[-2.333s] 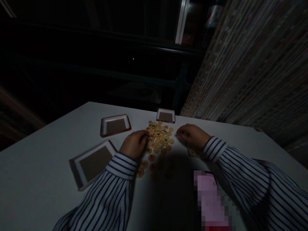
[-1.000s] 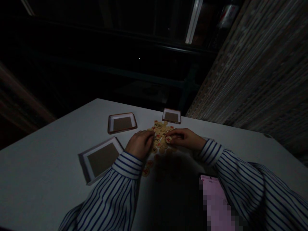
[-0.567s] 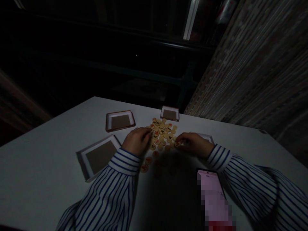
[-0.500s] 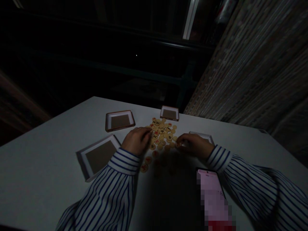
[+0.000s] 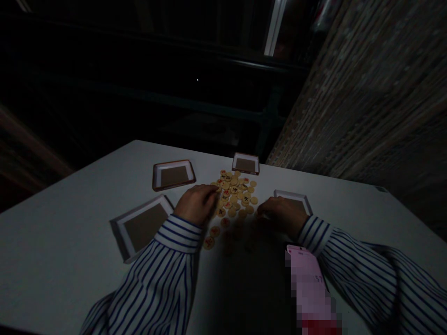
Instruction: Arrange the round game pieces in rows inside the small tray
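On the white table (image 5: 70,242), toward its left edge, lies a large tray (image 5: 121,231) with a brown floor. A second tray (image 5: 156,173) sits beyond it, nearer the far edge. The left hand (image 5: 196,204) rests palm down with its fingers (image 5: 211,190) curled onto the left fringe of a heap of round pale discs (image 5: 234,195) at mid-table; whether they pinch one I cannot tell. A small tray (image 5: 234,164) lies just behind the heap. The right hand (image 5: 282,215) is clenched, knuckles up, at the heap's near right side, its grip hidden. A fourth tray (image 5: 291,192) lies just behind it. A pink phone (image 5: 309,284) lies by the near edge.
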`<state>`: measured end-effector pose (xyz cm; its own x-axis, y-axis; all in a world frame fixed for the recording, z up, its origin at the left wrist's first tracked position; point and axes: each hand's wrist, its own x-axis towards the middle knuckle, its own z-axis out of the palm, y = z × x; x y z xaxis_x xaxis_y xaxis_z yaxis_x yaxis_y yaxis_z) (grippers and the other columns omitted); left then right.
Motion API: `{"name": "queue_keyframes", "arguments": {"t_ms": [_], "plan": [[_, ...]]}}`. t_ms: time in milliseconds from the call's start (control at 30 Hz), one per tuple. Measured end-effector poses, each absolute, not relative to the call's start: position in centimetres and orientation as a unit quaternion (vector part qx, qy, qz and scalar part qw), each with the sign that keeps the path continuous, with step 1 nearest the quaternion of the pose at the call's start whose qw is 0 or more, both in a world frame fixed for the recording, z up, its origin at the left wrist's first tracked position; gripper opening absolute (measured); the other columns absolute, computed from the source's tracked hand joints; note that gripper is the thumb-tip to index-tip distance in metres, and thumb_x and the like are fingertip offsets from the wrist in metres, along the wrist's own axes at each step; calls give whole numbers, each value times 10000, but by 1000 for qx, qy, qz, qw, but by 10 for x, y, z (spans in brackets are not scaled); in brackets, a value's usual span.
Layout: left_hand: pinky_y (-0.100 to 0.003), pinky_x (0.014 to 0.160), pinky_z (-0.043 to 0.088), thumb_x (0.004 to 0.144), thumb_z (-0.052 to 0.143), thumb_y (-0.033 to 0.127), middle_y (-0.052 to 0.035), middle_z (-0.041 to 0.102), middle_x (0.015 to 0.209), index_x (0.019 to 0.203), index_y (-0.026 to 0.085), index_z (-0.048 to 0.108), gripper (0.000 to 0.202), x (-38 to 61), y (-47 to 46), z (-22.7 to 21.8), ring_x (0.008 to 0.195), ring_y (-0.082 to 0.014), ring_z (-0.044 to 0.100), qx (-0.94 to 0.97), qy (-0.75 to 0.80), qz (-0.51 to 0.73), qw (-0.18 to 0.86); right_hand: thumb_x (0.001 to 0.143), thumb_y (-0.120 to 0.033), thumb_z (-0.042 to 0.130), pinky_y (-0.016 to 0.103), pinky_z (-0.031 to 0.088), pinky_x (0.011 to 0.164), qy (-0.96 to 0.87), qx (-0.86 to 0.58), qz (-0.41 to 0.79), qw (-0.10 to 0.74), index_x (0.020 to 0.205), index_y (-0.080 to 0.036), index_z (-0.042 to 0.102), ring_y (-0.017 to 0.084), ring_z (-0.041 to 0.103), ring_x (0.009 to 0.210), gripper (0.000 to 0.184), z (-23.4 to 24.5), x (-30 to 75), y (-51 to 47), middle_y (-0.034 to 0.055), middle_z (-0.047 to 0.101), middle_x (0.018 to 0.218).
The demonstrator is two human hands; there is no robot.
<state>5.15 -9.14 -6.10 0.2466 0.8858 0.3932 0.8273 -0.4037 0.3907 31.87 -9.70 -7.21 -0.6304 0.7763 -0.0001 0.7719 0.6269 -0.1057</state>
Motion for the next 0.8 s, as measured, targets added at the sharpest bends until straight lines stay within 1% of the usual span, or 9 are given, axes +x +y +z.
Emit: {"name": "queue_keyframes", "arguments": {"t_ms": [133, 233, 333, 467, 633, 800], "plan": [[-351, 856, 475, 808, 414, 260, -76, 678, 986, 992, 163, 638, 306, 51, -92, -61, 932, -203, 608, 790, 547, 275, 44, 762, -279, 577, 315, 394, 713, -905, -422, 39, 12, 915, -227, 634, 186, 577, 839, 171, -67, 320, -99, 45, 661, 894], [-352, 852, 476, 802, 412, 249, -80, 675, 995, 986, 160, 639, 306, 50, -91, -60, 936, -206, 607, 793, 546, 267, 42, 766, -296, 573, 325, 384, 743, -904, -425, 31, 31, 916, -219, 628, 186, 570, 866, 177, -63, 317, -98, 48, 659, 917], [-358, 848, 476, 804, 405, 246, -86, 675, 991, 978, 155, 640, 307, 50, -91, -59, 934, -209, 607, 795, 545, 262, 42, 805, -309, 523, 323, 369, 771, -904, -424, 20, 46, 940, -196, 622, 184, 562, 896, 202, -58, 305, -95, 62, 657, 942], [-362, 836, 479, 810, 396, 250, -95, 676, 977, 977, 143, 638, 312, 50, -91, -59, 925, -216, 607, 796, 547, 253, 46, 818, -294, 502, 319, 347, 761, -910, -414, 1, 17, 970, -201, 613, 192, 549, 931, 210, -54, 282, -87, 57, 653, 979], [-346, 836, 479, 802, 410, 231, -78, 678, 970, 979, 167, 635, 294, 49, -91, -62, 923, -206, 608, 800, 539, 261, 34, 790, -287, 526, 321, 329, 734, -919, -390, -47, -15, 945, -191, 612, 213, 534, 931, 202, -56, 260, -79, 63, 648, 954], [-361, 844, 473, 809, 410, 240, -92, 674, 979, 988, 154, 638, 302, 48, -90, -63, 929, -219, 605, 794, 549, 259, 39, 825, -308, 469, 319, 323, 725, -922, -381, -55, -33, 901, -182, 617, 212, 535, 911, 208, -55, 254, -78, 76, 651, 919]]}}
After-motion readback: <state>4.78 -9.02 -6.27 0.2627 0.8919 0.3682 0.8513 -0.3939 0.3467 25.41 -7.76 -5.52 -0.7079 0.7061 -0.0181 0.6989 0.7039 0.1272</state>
